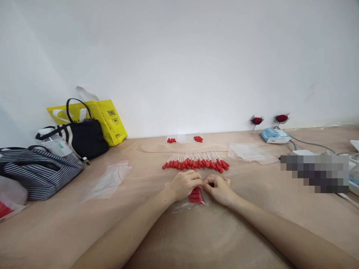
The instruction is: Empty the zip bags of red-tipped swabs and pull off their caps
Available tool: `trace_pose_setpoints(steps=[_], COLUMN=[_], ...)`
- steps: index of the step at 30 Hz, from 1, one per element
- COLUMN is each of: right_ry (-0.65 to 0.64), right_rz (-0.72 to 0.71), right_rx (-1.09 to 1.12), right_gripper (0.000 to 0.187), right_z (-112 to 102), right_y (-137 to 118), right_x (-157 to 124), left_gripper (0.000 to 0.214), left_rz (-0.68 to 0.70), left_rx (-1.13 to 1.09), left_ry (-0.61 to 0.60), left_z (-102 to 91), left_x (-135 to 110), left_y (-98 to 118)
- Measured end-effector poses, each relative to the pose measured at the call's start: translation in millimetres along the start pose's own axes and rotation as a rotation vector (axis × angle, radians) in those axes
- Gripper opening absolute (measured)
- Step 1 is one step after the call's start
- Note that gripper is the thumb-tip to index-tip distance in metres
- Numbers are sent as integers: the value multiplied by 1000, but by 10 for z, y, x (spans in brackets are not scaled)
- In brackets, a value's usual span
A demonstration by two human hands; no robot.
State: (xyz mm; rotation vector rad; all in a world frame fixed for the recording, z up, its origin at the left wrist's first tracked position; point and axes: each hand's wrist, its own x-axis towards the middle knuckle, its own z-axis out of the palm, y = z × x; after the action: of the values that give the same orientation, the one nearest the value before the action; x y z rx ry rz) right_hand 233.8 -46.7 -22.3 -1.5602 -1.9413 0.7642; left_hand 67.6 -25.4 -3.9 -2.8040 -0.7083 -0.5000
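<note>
A small clear plastic bag (179, 206) lies on the table in front of me, with several red-ended pieces (195, 196) inside. My left hand (185, 184) is closed on the bag's upper edge, fingers bent over it. My right hand (219, 188) pinches the same edge from the right, close against the left fingertips. Just beyond my hands is a row of thin white sticks with red bulb-shaped ends (196, 163), the red ends toward me. The part of the bag under my fingers is hidden.
Flat clear bags lie at the left (109, 181) and right (249, 152). By the wall is another bag with red-ended pieces (198, 139). Handbags (53, 172) and a yellow bag (113, 123) stand left; a tissue pack (275, 136), cables and two dark red flowers (257, 120) are right.
</note>
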Motion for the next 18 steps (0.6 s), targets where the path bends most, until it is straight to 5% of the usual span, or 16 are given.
trace_pose_setpoints(steps=[18], right_ry=[-17], right_rz=[-25], right_rx=[-133], right_gripper=[21], right_z=[24], right_y=[-24], right_x=[35], left_gripper=[13], left_rz=[-25], left_rx=[53], left_ry=[-176], left_z=[-94], left_x=[31], left_y=[57])
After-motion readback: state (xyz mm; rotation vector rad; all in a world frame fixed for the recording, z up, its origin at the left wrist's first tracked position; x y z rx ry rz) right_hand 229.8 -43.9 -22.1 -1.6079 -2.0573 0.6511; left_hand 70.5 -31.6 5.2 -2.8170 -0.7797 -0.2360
